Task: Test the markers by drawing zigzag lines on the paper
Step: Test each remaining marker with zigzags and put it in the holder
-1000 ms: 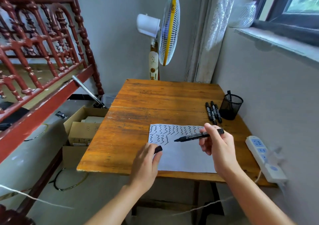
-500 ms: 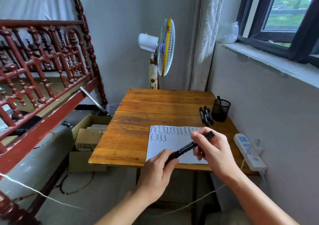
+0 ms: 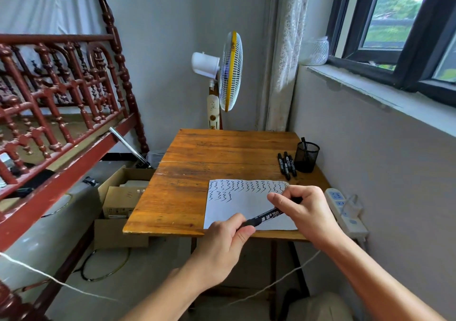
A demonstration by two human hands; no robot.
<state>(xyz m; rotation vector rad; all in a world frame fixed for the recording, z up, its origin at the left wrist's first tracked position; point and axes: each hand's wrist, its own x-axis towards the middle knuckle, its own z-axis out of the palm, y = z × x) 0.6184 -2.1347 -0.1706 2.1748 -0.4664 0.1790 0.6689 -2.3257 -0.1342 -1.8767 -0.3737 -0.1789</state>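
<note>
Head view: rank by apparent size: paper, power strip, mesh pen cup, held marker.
1. paper: clearly largest.
2-3. power strip and mesh pen cup: similar; the strip looks slightly bigger but lies nearer the camera, so unranked.
4. held marker: thin, ends hidden, smallest.

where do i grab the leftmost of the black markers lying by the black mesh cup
Pinch its barrel midway, from above and from its left. The leftmost black marker lies flat, with the other markers close on its right and the black mesh cup beyond them.
</note>
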